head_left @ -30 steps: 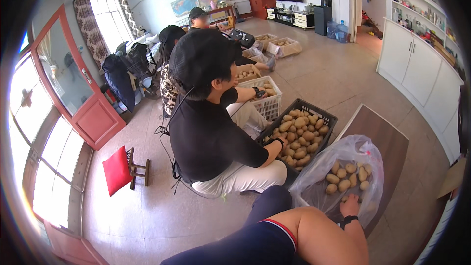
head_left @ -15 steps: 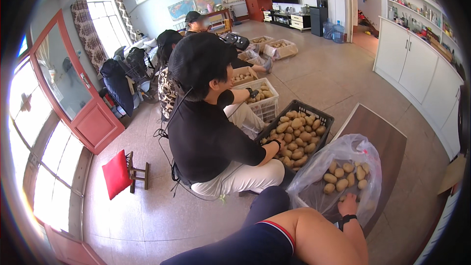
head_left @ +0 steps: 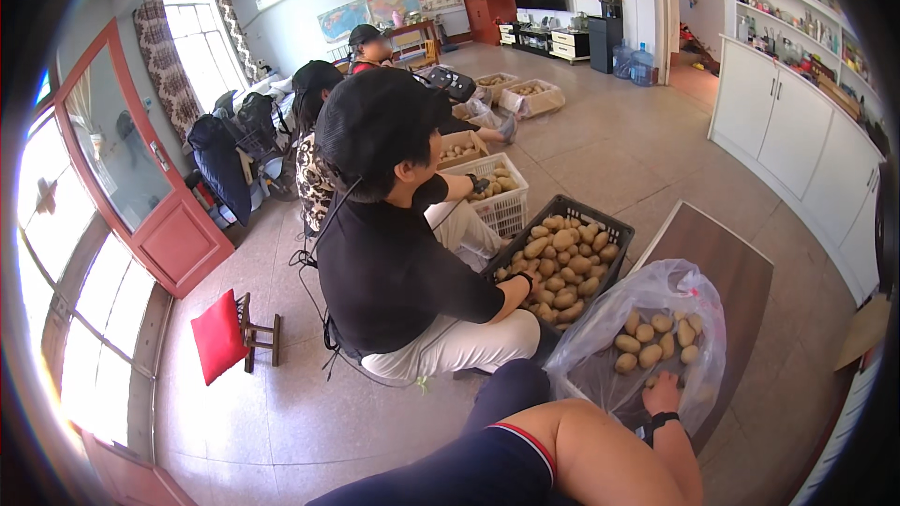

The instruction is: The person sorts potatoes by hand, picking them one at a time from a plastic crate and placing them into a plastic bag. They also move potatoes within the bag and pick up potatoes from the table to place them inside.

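My right hand [head_left: 662, 395], with a black band at the wrist, reaches into an open clear plastic bag [head_left: 586, 342] on a brown board. Its fingers curl down over a potato [head_left: 652, 381] at the near side of the bag, and much of that potato is hidden beneath them. Just beyond the fingers, several loose potatoes [head_left: 650, 354] lie spread on the bottom of the bag. My left hand is out of view.
Beside the bag stands a black crate [head_left: 616, 262] full of potatoes, with a seated co-worker's hand in it. Beyond are a white crate [head_left: 500, 215] and boxes of potatoes with other people. A red-cushioned stool [head_left: 220, 335] is at left, white cabinets [head_left: 787, 122] at right.
The whole view has shifted slightly to the left. My right hand stays at the same spot in the bag, and the potatoes around it have not visibly moved.
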The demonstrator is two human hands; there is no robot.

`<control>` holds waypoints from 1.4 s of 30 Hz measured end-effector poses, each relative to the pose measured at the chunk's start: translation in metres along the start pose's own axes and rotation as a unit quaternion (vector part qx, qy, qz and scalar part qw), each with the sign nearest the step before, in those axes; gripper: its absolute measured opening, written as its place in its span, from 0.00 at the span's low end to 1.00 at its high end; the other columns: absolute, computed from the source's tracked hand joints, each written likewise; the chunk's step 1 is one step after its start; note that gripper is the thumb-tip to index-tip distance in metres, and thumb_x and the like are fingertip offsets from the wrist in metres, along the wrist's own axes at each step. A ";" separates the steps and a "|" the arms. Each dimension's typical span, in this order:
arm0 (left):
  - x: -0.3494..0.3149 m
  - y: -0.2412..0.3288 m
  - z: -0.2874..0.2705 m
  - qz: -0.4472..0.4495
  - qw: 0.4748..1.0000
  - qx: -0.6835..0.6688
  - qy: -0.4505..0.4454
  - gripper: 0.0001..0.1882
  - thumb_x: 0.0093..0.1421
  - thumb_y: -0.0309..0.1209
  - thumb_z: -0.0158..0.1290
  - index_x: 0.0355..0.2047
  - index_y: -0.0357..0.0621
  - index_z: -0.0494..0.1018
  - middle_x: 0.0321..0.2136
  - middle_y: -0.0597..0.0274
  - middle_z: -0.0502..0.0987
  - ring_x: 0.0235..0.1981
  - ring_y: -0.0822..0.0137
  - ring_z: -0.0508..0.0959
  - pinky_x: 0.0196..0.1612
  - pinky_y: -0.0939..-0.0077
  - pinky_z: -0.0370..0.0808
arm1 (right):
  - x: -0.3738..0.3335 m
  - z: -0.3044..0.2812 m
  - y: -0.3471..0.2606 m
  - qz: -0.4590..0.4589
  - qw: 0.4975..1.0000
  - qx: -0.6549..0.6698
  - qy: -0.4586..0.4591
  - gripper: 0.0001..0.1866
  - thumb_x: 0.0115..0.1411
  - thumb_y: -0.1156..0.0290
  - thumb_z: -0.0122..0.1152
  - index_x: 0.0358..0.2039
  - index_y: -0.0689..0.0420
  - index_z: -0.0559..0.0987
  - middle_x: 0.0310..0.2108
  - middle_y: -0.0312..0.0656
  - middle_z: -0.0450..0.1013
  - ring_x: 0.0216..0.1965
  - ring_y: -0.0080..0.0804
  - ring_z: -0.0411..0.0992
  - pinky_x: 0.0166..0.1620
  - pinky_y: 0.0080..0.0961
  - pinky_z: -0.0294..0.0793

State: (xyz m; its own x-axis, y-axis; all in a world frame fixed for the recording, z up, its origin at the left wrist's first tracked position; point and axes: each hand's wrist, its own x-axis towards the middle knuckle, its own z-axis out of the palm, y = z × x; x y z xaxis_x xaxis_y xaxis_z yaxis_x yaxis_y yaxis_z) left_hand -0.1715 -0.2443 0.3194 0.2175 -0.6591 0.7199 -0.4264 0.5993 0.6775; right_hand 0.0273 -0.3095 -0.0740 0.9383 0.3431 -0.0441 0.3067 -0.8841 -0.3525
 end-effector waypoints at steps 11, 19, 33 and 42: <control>0.000 -0.001 0.001 0.001 1.000 -0.008 -0.008 0.14 0.64 0.37 0.50 0.38 0.37 0.75 0.37 0.47 0.76 0.39 0.57 0.76 0.40 0.63 0.72 | 0.001 0.002 0.003 0.009 1.000 -0.001 -0.002 0.25 0.46 0.70 0.65 0.45 0.61 0.69 0.50 0.54 0.64 0.44 0.56 0.72 0.47 0.45 0.73; 0.000 0.002 0.006 -0.001 1.000 -0.002 -0.008 0.13 0.64 0.36 0.50 0.37 0.37 0.75 0.36 0.47 0.76 0.38 0.57 0.76 0.39 0.63 0.72 | 0.001 0.004 -0.001 -0.018 1.000 0.017 0.008 0.24 0.47 0.70 0.63 0.46 0.58 0.69 0.50 0.53 0.64 0.47 0.56 0.70 0.48 0.45 0.72; 0.004 0.006 0.006 -0.001 1.000 0.003 -0.015 0.13 0.63 0.36 0.51 0.36 0.37 0.75 0.35 0.47 0.76 0.37 0.56 0.76 0.38 0.63 0.72 | 0.004 0.012 0.005 -0.013 1.000 0.014 0.006 0.23 0.46 0.71 0.63 0.44 0.59 0.70 0.50 0.54 0.64 0.45 0.57 0.71 0.49 0.44 0.72; 0.004 0.007 0.006 0.008 1.000 -0.008 -0.019 0.12 0.63 0.35 0.51 0.35 0.37 0.75 0.35 0.47 0.76 0.36 0.56 0.76 0.37 0.63 0.72 | -0.001 0.005 0.002 -0.016 1.000 0.003 -0.004 0.23 0.46 0.71 0.64 0.43 0.61 0.69 0.49 0.55 0.64 0.43 0.57 0.71 0.47 0.45 0.73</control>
State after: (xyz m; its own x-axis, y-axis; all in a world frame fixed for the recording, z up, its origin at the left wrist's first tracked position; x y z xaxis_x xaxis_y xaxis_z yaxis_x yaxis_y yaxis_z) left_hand -0.1788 -0.2453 0.3258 0.1769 -0.6664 0.7243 -0.4157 0.6164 0.6688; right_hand 0.0267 -0.3104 -0.0793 0.9270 0.3730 -0.0401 0.3349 -0.8710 -0.3595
